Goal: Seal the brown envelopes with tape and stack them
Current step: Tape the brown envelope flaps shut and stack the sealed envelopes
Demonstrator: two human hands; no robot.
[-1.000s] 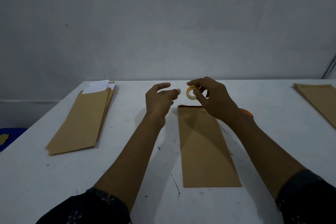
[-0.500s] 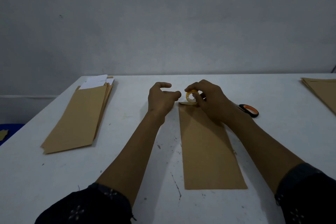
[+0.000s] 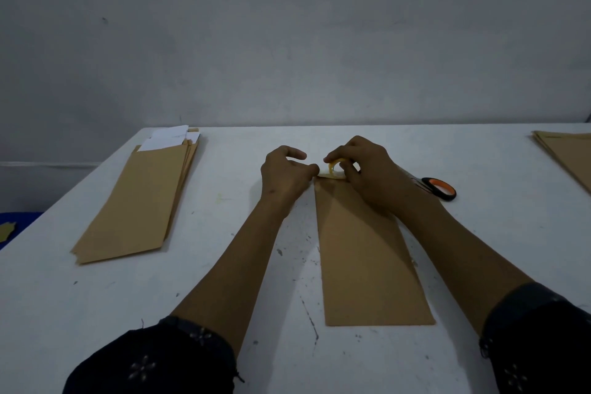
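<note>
One brown envelope [image 3: 367, 259] lies lengthwise on the white table [image 3: 224, 265] in front of me. At its far end my right hand [image 3: 367, 176] grips a small yellowish tape roll [image 3: 334, 167], held low against the envelope's top edge. My left hand [image 3: 284, 174] pinches the free tape end just left of the roll, at the envelope's top left corner. A short strip of tape stretches between the two hands. The envelope's top right corner is hidden under my right hand.
A stack of brown envelopes [image 3: 144, 201] with white paper sticking out lies at the left. More brown envelopes [image 3: 569, 157] sit at the far right edge. Black scissors with an orange handle [image 3: 439, 188] rest behind my right wrist. A grey wall stands behind the table.
Both hands have come down from above the table to the envelope's far edge, bringing the tape roll onto it. My left fingers have closed on the tape end.
</note>
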